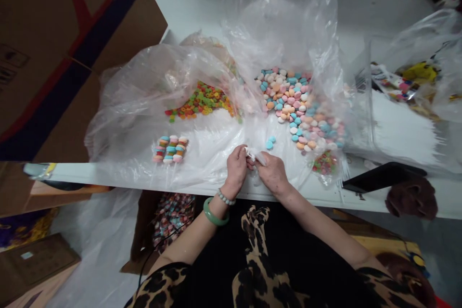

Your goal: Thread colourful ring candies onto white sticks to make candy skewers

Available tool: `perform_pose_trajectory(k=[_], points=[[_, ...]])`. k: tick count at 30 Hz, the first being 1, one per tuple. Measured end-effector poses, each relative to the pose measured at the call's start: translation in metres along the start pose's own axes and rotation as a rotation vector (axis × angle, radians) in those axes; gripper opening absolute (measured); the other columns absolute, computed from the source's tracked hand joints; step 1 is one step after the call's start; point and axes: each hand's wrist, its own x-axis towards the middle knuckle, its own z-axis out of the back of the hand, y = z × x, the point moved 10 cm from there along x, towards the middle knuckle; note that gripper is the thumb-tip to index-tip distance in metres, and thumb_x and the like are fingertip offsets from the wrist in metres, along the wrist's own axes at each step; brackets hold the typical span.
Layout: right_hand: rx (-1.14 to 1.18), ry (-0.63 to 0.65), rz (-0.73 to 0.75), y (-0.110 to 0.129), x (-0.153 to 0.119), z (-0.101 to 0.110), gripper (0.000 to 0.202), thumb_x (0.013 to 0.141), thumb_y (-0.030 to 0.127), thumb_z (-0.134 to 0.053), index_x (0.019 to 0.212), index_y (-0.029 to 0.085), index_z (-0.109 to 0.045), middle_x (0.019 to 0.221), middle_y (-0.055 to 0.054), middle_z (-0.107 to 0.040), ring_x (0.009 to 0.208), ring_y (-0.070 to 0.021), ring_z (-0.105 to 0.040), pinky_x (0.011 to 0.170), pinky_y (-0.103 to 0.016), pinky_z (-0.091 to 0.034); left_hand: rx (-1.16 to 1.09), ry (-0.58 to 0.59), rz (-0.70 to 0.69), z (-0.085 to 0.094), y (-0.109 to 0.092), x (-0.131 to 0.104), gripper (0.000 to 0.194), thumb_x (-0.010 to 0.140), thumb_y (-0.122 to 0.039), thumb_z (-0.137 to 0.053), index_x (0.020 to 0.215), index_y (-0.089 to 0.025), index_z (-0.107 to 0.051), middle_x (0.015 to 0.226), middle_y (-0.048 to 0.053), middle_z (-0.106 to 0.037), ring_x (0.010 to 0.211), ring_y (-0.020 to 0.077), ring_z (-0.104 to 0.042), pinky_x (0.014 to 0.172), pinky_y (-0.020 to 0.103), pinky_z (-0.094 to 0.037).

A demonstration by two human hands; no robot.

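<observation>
My left hand (237, 169) and my right hand (273, 173) meet at the table's front edge, both with fingers closed. Between their fingertips is something small and white, too indistinct to name. Clear plastic film (260, 158) shows at my right fingers. Just beyond lie a few blue candies (270, 143). Farther back is a heap of pastel candies (288, 98), partly under clear plastic. Fruit-coloured gummy rings (207, 100) are spread to its left. At the left, candy skewers (170, 149) lie side by side, stacked with pastel candies and gummies, their white sticks pointing toward me.
A large cardboard box (126, 38) stands at the left. Big clear plastic bags (281, 14) cover much of the white table. At the right are white sticks (404, 127), a dark phone (384, 176) and a brown lump-shaped object (412, 198). Wrapped sweets (172, 219) fill a box below.
</observation>
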Motion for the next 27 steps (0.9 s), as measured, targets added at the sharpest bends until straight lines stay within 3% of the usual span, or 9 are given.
perform_pose_trajectory(k=[3,7,9,12,15,18,22,24,27], points=[[-0.031,-0.011,0.025,0.006,0.009,-0.011,0.022,0.085,0.030,-0.046,0.072,0.021,-0.061,0.068,-0.004,-0.066,0.064,-0.0177,-0.059,0.060,-0.026,-0.037,0.107,-0.085,-0.104,0.000,-0.010,-0.006,0.022,0.089,-0.029,-0.048,0.095,-0.017,-0.066,0.079,0.003,-0.067,0.071,0.0139,-0.061,0.068,0.025,-0.049],[0.189,-0.022,-0.098,-0.018,0.021,-0.006,0.013,0.078,0.029,-0.052,0.070,0.021,-0.060,0.060,0.000,-0.062,0.059,-0.0166,-0.058,0.058,-0.025,-0.040,0.170,0.158,-0.101,-0.014,-0.023,0.007,0.037,0.092,-0.043,-0.044,0.098,-0.016,-0.068,0.078,0.004,-0.066,0.057,0.0127,-0.058,0.057,0.026,-0.047],[0.313,-0.041,-0.194,-0.037,0.023,0.000,0.009,0.072,0.029,-0.056,0.070,0.021,-0.060,0.055,0.003,-0.059,0.055,-0.0159,-0.056,0.056,-0.025,-0.041,0.254,0.161,-0.101,-0.005,-0.034,0.029,0.041,0.091,-0.047,-0.044,0.108,-0.017,-0.068,0.079,0.004,-0.067,0.052,0.0122,-0.056,0.053,0.026,-0.044],[0.413,-0.079,-0.267,-0.050,0.020,0.005,0.010,0.069,0.030,-0.059,0.070,0.021,-0.061,0.052,0.004,-0.057,0.050,-0.0145,-0.053,0.053,-0.025,-0.040,0.597,-0.066,-0.270,0.020,-0.070,0.074,0.028,0.090,-0.034,-0.049,0.101,-0.019,-0.070,0.084,0.006,-0.068,0.075,0.0178,-0.062,0.069,0.027,-0.045],[0.504,-0.019,-0.295,-0.049,0.015,-0.005,0.012,0.068,0.031,-0.060,0.072,0.020,-0.062,0.050,0.005,-0.056,0.046,-0.0128,-0.049,0.050,-0.025,-0.039,0.884,-0.140,-0.312,0.018,-0.084,0.121,0.021,0.086,-0.020,-0.050,0.094,-0.019,-0.069,0.101,0.012,-0.066,0.089,0.0227,-0.060,0.074,0.031,-0.042],[0.552,0.008,-0.332,-0.048,0.012,-0.009,0.014,0.067,0.032,-0.061,0.072,0.019,-0.062,0.050,0.005,-0.055,0.044,-0.0116,-0.047,0.048,-0.024,-0.038,0.936,-0.106,-0.367,0.007,-0.085,0.146,0.020,0.082,-0.014,-0.050,0.093,-0.017,-0.066,0.105,0.012,-0.064,0.089,0.0226,-0.058,0.074,0.030,-0.040],[0.583,0.023,-0.356,-0.051,0.012,-0.005,0.015,0.065,0.032,-0.062,0.069,0.018,-0.061,0.048,0.005,-0.053,0.044,-0.0109,-0.045,0.046,-0.024,-0.036,0.984,0.132,-0.466,-0.009,-0.074,0.128,0.017,0.082,-0.015,-0.049,0.086,-0.020,-0.065,0.089,0.007,-0.066,0.081,0.0203,-0.057,0.071,0.029,-0.038],[0.606,0.034,-0.361,-0.051,0.011,-0.004,0.015,0.065,0.032,-0.062,0.070,0.018,-0.061,0.049,0.004,-0.053,0.045,-0.0111,-0.046,0.046,-0.023,-0.036,0.997,0.212,-0.467,-0.002,-0.065,0.109,0.016,0.081,-0.016,-0.050,0.085,-0.021,-0.064,0.082,0.005,-0.065,0.077,0.0194,-0.056,0.068,0.028,-0.036],[0.633,0.048,-0.388,-0.052,0.008,-0.003,0.017,0.063,0.032,-0.063,0.071,0.018,-0.061,0.050,0.004,-0.053,0.045,-0.0108,-0.047,0.044,-0.022,-0.034,0.910,0.249,-0.412,0.021,-0.048,0.083,0.012,0.079,-0.018,-0.052,0.079,-0.021,-0.064,0.072,0.002,-0.061,0.069,0.0168,-0.053,0.065,0.027,-0.035]])
